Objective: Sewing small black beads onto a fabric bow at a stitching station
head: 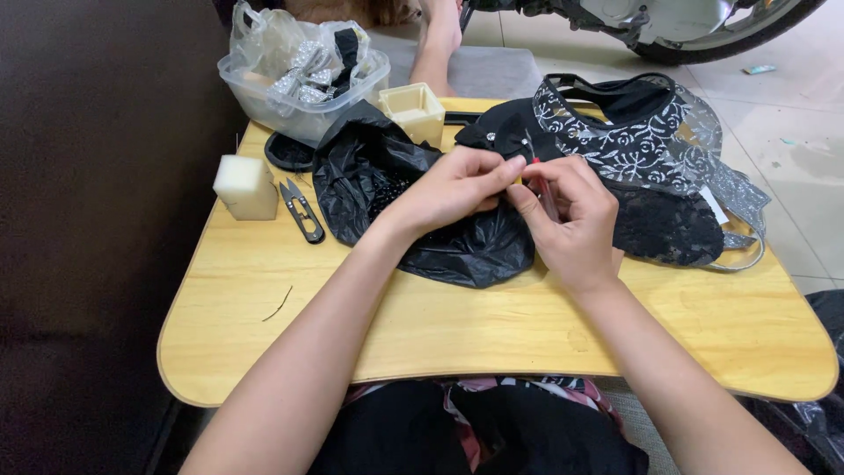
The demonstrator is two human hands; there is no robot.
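Over the middle of a small wooden lap table (492, 325), my left hand (453, 189) pinches a black fabric piece (501, 132) with small shiny beads on it. My right hand (571, 220) is closed around a thin red tool (538, 176) whose tip meets the fabric between my fingers. Under both hands lies a crumpled black plastic bag (387, 185). To the right lies a black lace hat (642, 149) with white floral pattern and a silvery band.
A clear plastic tub (290, 97) with shiny bows in a bag stands at the back left. A cream square cup (415, 110), a white foam block (246, 186) and thread snips (301, 211) lie nearby. Someone's foot (438, 44) and a wheel (703, 26) are beyond the table.
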